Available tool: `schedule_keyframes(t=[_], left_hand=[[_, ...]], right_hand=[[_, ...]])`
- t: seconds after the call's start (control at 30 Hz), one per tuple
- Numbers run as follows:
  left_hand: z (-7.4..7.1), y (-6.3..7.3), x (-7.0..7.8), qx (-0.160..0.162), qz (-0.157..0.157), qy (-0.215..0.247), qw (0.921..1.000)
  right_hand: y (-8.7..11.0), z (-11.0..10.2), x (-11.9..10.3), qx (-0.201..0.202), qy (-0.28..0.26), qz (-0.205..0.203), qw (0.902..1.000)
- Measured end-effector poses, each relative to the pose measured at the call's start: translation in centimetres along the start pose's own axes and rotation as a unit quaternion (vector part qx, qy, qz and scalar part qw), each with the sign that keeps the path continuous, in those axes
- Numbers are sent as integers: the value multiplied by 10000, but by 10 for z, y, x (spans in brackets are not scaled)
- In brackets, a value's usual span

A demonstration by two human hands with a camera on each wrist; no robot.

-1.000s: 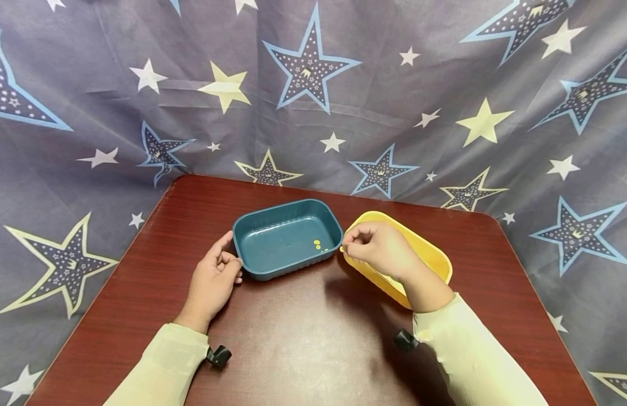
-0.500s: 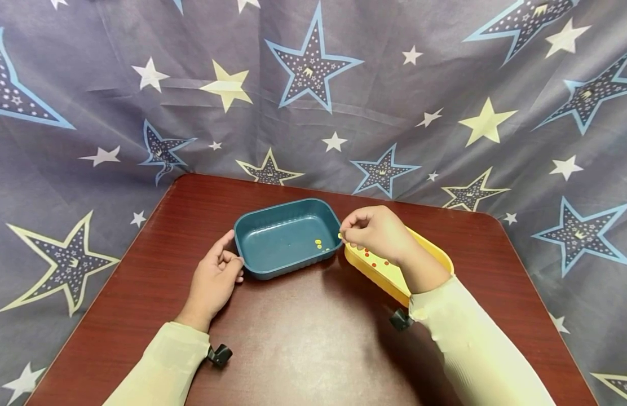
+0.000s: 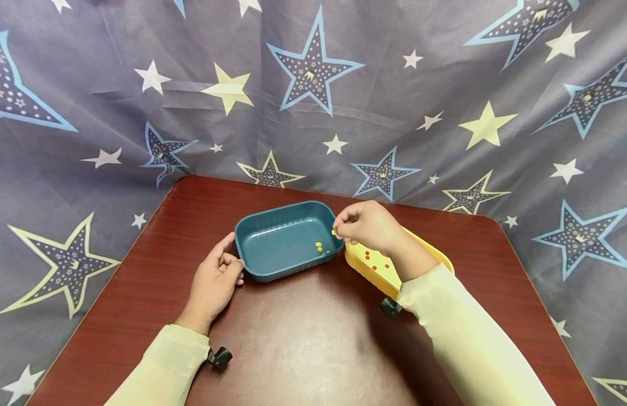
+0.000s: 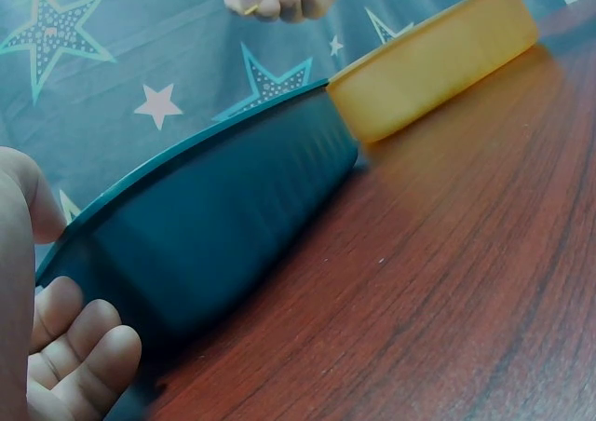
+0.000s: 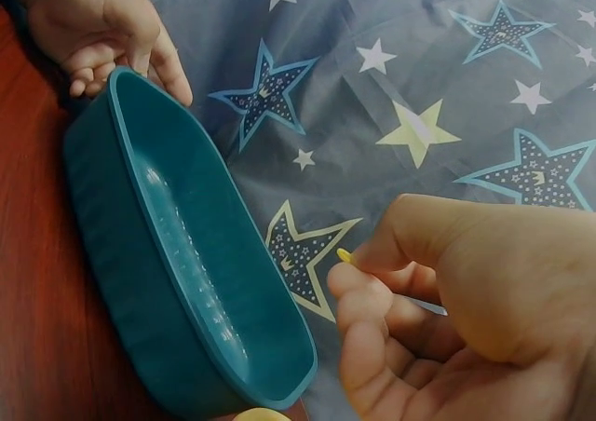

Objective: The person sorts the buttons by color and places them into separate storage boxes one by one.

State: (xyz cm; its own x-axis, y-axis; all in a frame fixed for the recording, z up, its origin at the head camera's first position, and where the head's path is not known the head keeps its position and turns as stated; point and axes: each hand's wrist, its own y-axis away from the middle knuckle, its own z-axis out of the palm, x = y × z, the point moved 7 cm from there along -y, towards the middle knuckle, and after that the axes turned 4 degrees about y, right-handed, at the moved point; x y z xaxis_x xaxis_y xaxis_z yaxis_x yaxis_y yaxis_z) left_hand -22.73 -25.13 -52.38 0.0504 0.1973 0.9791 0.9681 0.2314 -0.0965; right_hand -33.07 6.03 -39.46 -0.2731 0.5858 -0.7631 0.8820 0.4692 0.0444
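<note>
A teal plastic tray [image 3: 278, 265] stands on the table with several small yellow discs [image 3: 318, 246] near its right end. My left hand [image 3: 212, 282] holds the tray's left end, index finger and thumb against the rim and the other fingers curled. Above the tray's right rim, my right hand [image 3: 371, 228] pinches a small flat yellow disc [image 5: 345, 255] between thumb and index finger. A yellow tray [image 3: 366, 272] lies below that hand, with small red discs [image 3: 374, 268] in it. The hand and forearm hide part of this tray.
Both trays stand on a dark red wooden table [image 3: 283, 332], its far edge close to a grey curtain [image 3: 202, 45] patterned with stars. The yellow tray's left end is close beside the teal tray's right end. Each wrist carries a small black camera mount [image 3: 219, 357].
My right hand has moved left and away from me, from the yellow tray to over the teal tray's right rim, carrying the yellow disc. The left hand stays in place.
</note>
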Motion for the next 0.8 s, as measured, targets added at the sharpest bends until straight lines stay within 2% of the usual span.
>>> schedule_keyframes(t=[0.4, 0.8], left_hand=[[0, 0, 0, 2, 36, 12, 10000], [0, 0, 0, -17, -24, -26, 10000]], right_hand=[[-22, 4, 13, -90, -31, 443, 9990], [-36, 12, 26, -159, 56, 676, 9976]])
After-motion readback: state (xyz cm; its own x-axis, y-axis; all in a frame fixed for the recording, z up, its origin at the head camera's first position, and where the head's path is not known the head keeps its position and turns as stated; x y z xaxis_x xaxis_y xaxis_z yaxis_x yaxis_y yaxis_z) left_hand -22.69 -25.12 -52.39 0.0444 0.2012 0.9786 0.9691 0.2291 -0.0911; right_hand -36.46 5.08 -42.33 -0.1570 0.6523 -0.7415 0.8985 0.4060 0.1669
